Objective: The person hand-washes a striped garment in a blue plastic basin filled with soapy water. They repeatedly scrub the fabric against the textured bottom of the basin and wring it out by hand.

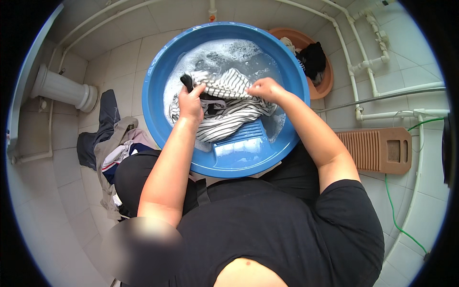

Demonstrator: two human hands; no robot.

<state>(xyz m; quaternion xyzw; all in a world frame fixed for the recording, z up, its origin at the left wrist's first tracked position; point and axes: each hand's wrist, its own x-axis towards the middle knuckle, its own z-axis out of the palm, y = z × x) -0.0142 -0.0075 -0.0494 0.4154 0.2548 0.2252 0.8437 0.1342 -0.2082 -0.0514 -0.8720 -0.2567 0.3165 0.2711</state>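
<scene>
Blue basin (158, 76), suds; clothes pile (107, 143) left of grip. Left hand (191, 103), right hand (265, 89) both clench striped shirt (229, 112), knuckles up.

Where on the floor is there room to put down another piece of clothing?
Bare tile lies between the blue basin and the white pedestal, and right of the wooden washboard. It is crowded by the clothes pile and inside the basin, where left hand and right hand grip the striped garment.
</scene>
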